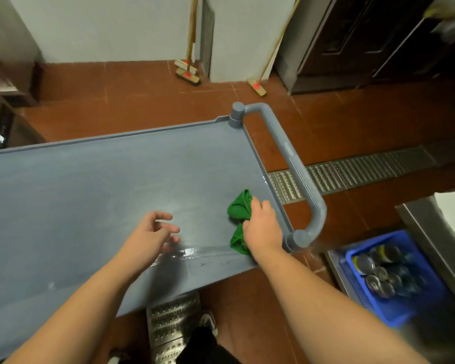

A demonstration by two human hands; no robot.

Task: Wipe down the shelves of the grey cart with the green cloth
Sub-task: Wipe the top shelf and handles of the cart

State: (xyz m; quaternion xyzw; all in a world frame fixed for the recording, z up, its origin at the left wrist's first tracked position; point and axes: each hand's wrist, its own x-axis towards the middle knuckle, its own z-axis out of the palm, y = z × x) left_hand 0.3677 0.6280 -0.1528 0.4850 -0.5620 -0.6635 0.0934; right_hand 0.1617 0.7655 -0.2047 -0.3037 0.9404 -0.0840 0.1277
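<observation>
green cloth (239, 210) bunched on grey cart top shelf (90, 185), near corner by handle (292, 164) | right hand (262, 227) fingers clamped on it, pressing down to scrub | left hand (149, 237) fingers apart, loosely curled, hovering, likely for balance | wet streak along near edge

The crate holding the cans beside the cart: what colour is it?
Blue. The crate shows best in the head view, lower right.

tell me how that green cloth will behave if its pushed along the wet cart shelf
The green cloth looks soft and bunched under the right hand, so it will probably crumple, not hold shape. Water glistens on the cart shelf, so it likely glides easily.
</observation>
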